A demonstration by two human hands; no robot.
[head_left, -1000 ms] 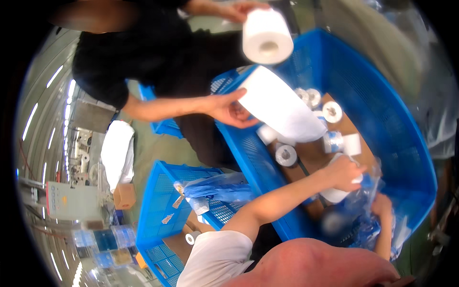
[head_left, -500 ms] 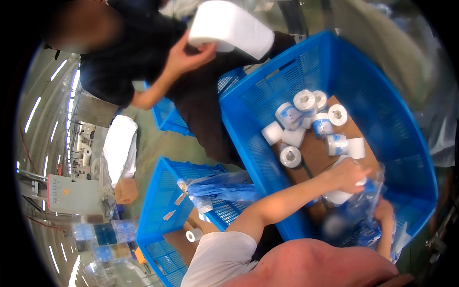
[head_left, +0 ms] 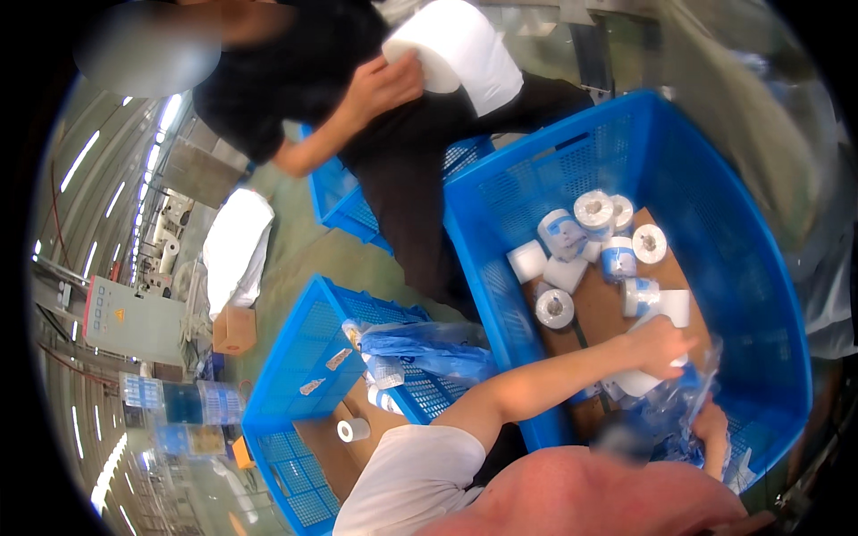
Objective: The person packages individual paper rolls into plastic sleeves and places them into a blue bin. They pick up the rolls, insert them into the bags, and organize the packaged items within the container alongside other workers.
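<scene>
Away from the big blue crate (head_left: 737,268) swings the large white roll (head_left: 487,55), over it a second ago, now up in a co-worker's hand (head_left: 384,85)! Down inside, the left hand (head_left: 660,347) has its grip wrapped on a white roll (head_left: 636,383), near the smaller rolls (head_left: 562,232); the right hand (head_left: 712,432) pinches crumpled plastic film (head_left: 666,416) beside it.

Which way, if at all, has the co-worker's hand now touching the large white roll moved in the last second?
Yes: the co-worker's hand has moved up and left in view, from over the large blue crate's rim to outside it.
</scene>
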